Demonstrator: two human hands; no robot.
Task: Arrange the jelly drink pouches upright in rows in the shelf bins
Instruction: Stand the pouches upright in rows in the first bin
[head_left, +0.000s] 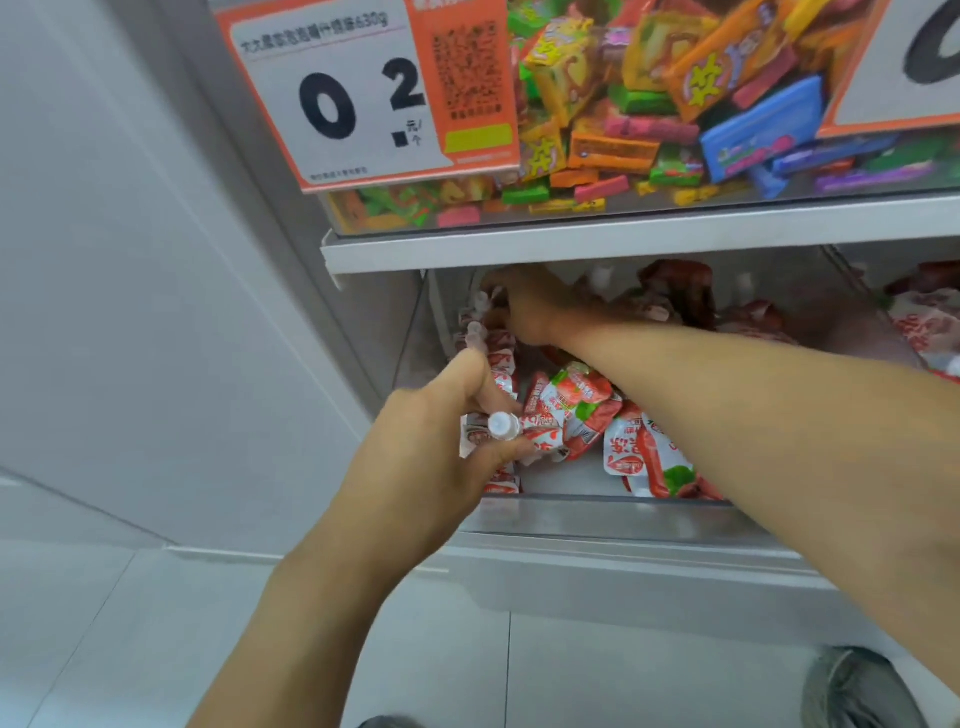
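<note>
Head view looks down into a clear shelf bin on the lower shelf, filled with red-and-white jelly drink pouches.

Left hand: positioned at the front left corner of the bin. Thumb and fingers pinch one pouch just below its white cap. The cap points toward the camera. The pouch body lies partly behind the fingers, just above the row beneath it.

Right hand: reaches across the bin to its rear left area, under the shelf edge. The fingers curl down among the pouches there. Whether they grip a pouch cannot be determined, because the hand is blurred and the fingertips are hidden.

Pouch layout:
- Along the left wall, a row of pouches stands upright with white caps up, running from the rear toward the front.
- In the centre and at the front right, pouches lie loose and tilted, overlapping one another.
- At the rear, darker red pouches stand or lean; detail is blurred.

Adjacent bin on the right holds similar pouches.

Upper shelf: a clear bin of mixed coloured candy packs, fronted by an orange price card.
</note>
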